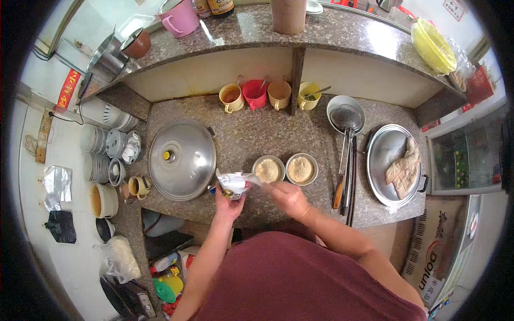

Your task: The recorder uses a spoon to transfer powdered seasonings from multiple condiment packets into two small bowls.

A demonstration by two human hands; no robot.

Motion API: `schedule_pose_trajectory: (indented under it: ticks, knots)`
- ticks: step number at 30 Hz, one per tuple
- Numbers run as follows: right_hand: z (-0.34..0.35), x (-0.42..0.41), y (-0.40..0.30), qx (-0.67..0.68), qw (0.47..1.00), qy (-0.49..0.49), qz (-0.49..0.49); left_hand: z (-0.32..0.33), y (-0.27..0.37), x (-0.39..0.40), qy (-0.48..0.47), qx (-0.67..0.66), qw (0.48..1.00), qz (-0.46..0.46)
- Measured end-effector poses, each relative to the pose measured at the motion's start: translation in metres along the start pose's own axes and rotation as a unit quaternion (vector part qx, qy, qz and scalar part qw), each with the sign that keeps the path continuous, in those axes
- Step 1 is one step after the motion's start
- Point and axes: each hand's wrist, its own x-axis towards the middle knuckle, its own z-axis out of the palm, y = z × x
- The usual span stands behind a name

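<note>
My left hand [229, 206] holds a white printed packet [235, 182] over the stone counter, its open side toward the right. My right hand [290, 199] has its fingers closed on a thin pale thing [259, 181] that reaches to the packet's mouth. Motion blurs it, and whether it is a spoon or part of the packet I cannot tell. Just beyond my hands stand two round metal bowls, a left bowl [282, 176] and a right bowl [316, 172], side by side. Each contains a pale beige crumbly or powdery food.
A domed metal lid [188, 160] lies at left. Right of the bowls are a wire strainer [346, 117] with a wooden handle and another lid [377, 160] bearing a cloth [403, 170]. Several mugs [254, 94] stand below the raised shelf [249, 36]. Stacked plates [95, 138] line the left wall.
</note>
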Motion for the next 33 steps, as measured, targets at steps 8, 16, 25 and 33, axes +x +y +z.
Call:
schedule_pose_trajectory:
  ticks: [8,16,25,33]
  knots:
    - [-0.01,-0.016,-0.016,0.296,0.818,0.267,0.415,-0.027,-0.002,0.02,-0.019,-0.117,0.992,-0.037]
    - [-0.01,-0.019,0.01,0.326,0.788,0.272,0.445,-0.086,-0.01,-0.007,-0.122,-0.121,0.985,0.015]
    - [0.062,0.054,-0.034,0.299,0.937,-0.017,0.178,-0.211,-0.055,-0.061,-0.145,-0.314,0.937,0.042]
    - [0.243,0.007,-0.214,0.179,0.87,-0.458,-0.018,-0.344,-0.111,-0.14,0.004,-0.376,0.912,0.165]
